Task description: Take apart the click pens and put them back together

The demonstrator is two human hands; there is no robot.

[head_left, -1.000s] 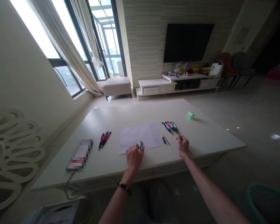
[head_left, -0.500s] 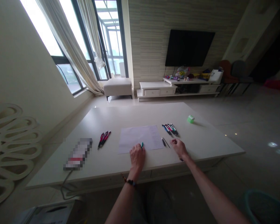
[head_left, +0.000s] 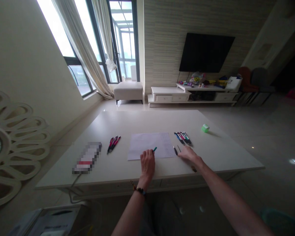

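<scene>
My left hand (head_left: 147,161) rests over the lower edge of a white paper sheet (head_left: 142,144), its fingers closed on a teal pen piece (head_left: 154,149) whose end sticks out. To the right of the sheet, my right hand (head_left: 188,153) is low on the table, fingertips together at the lower end of a thin dark pen refill (head_left: 179,148). Those fingertips partly cover the refill. Just left of it lies a black pen part (head_left: 175,150). Beyond the right hand is a row of several pens (head_left: 184,138) in different colours.
Several red-and-black pens (head_left: 113,144) lie left of the paper. A blurred-out device (head_left: 87,158) with a cable is farther left. At the right stands a small green container (head_left: 205,128). The white table (head_left: 147,119) has its near edge close to my forearms.
My right hand has moved left and down onto the thin refill. The teal piece in my left hand now tilts more to the right. The view has shifted slightly.
</scene>
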